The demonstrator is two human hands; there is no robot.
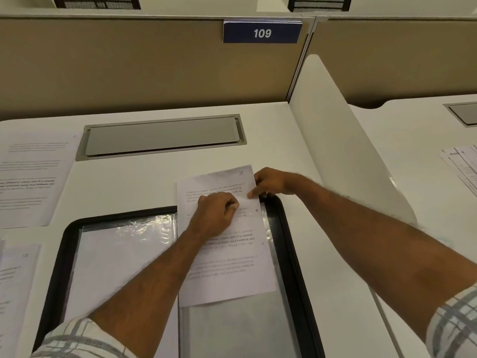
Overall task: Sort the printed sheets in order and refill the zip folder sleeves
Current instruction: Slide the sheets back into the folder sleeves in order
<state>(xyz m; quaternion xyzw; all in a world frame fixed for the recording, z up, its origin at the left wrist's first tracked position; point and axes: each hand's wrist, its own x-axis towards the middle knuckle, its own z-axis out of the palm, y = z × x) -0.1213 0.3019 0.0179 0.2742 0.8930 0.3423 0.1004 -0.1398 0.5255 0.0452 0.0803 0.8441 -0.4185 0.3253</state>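
Desk, folder open — sheet over rt sleeve.
L hand, R hand pinch its far end; long axis points away.

1 head-worn wide-angle camera looks forward and down, close over the desk, facing the partition.

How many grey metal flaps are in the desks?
2. One grey flap lies in this desk beyond the folder; a second flap is in the next desk, cut off at right. More may be hidden.
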